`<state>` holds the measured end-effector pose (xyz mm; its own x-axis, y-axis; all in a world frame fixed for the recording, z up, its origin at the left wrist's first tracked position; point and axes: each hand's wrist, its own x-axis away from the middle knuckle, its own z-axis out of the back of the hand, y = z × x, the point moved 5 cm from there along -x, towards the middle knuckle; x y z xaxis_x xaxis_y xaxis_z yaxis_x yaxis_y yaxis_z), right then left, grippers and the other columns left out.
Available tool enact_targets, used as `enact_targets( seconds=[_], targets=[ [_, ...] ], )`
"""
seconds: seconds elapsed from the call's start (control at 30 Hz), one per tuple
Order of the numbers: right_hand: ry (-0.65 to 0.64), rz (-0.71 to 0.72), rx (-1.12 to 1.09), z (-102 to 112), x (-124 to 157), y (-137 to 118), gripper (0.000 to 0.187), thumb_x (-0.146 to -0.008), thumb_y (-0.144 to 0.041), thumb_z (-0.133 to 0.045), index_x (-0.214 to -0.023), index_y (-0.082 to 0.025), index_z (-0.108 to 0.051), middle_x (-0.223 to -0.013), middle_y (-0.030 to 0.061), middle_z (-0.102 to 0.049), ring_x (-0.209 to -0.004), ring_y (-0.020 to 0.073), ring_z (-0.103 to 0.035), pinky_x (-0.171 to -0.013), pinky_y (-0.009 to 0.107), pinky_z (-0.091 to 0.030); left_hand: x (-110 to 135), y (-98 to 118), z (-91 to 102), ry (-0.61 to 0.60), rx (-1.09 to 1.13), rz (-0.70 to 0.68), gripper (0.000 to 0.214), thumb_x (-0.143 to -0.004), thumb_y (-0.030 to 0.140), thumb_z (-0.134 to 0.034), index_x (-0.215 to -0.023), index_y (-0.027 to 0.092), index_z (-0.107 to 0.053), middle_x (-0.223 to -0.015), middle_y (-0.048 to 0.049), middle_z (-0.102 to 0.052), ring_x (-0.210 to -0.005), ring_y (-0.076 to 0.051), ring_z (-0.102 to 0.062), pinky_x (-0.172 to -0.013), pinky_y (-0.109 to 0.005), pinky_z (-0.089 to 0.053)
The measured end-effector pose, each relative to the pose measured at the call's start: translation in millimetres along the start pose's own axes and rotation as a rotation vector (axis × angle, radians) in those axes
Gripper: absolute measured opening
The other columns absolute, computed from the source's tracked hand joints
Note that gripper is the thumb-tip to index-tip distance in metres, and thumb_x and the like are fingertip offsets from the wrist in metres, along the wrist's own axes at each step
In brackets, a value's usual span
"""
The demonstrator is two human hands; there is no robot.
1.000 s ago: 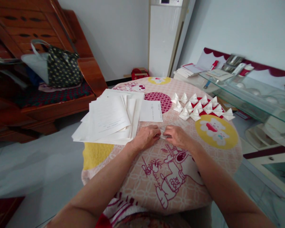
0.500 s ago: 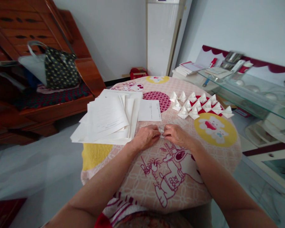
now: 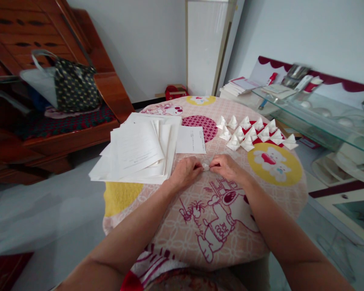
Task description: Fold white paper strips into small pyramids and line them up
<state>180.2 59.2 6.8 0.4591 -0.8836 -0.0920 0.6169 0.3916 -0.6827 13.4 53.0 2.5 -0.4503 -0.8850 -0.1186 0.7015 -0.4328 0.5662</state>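
Between my hands is a small piece of folded white paper (image 3: 205,166), low over the cloth-covered table (image 3: 197,242). My left hand (image 3: 187,171) pinches its left side, and my right hand (image 3: 226,166) has its fingers closed on the right side. Most of the paper is hidden by my fingers. Beyond my right hand stand several pointed folded-paper shapes (image 3: 240,132) in rows. A stack of white sheets (image 3: 136,151) lies left of my left hand, some with print. Just past my hands a smaller printed sheet (image 3: 190,140) lies flat against the stack's right side.
A glass shelf unit (image 3: 327,123) with assorted items runs along the right, close to the table. At the back right is a pile of papers (image 3: 239,86). On the left stands a wooden bench (image 3: 112,95) holding a dotted bag (image 3: 74,85).
My fingers have drawn slightly apart, so more of the small folded paper shows between them. The stack and the pointed paper shapes stay in place.
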Motion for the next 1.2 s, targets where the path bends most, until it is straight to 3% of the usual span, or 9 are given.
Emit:
enact_targets(
  seconds=[0.23, 0.5, 0.63, 1.2],
  targets=[
    [0.006, -0.179, -0.023, -2, -7, 7, 0.014, -0.075, -0.012, -0.070, -0.062, -0.017, -0.072, -0.057, -0.0020, -0.064, -0.055, 0.0111, -0.051, -0.054, 0.025, -0.033, -12, -7, -2.4, -0.022, 0.005, 0.111, 0.028, -0.086, 0.026, -0.064, -0.060, 0.017, -0.071, -0.053, -0.0001, -0.055, -0.054, -0.014, -0.045, -0.059, -0.029, -0.030],
    [-0.035, -0.255, -0.036, -2, -13, 12, 0.020, -0.072, -0.017, -0.074, -0.054, -0.018, -0.066, -0.049, -0.0033, -0.056, -0.047, 0.0095, -0.043, -0.048, 0.026, -0.027, -13, -13, 0.8, -0.014, 0.060, 0.172, 0.026, -0.080, 0.029, -0.070, -0.057, 0.018, -0.070, -0.051, -0.0008, -0.057, -0.053, -0.014, -0.047, -0.058, -0.028, -0.032],
    [-0.056, -0.277, -0.014, -2, -15, 13, 0.022, -0.071, -0.016, -0.074, -0.053, -0.019, -0.064, -0.049, -0.0032, -0.056, -0.047, 0.0094, -0.043, -0.048, 0.026, -0.028, -14, -13, 1.5, 0.007, 0.065, 0.139, 0.025, -0.079, 0.026, -0.072, -0.056, 0.019, -0.068, -0.050, -0.0005, -0.055, -0.053, -0.014, -0.047, -0.059, -0.028, -0.033],
    [-0.100, -0.326, 0.075, -1, -15, 8, 0.021, -0.076, -0.015, -0.073, -0.057, -0.016, -0.065, -0.051, -0.0019, -0.057, -0.050, 0.0106, -0.047, -0.052, 0.027, -0.031, -5, 0, -4.3, -0.164, -0.400, 0.173, 0.036, -0.100, 0.041, -0.052, -0.097, 0.015, -0.077, -0.101, -0.0153, -0.077, -0.093, -0.028, -0.071, -0.079, -0.034, -0.049]
  ],
)
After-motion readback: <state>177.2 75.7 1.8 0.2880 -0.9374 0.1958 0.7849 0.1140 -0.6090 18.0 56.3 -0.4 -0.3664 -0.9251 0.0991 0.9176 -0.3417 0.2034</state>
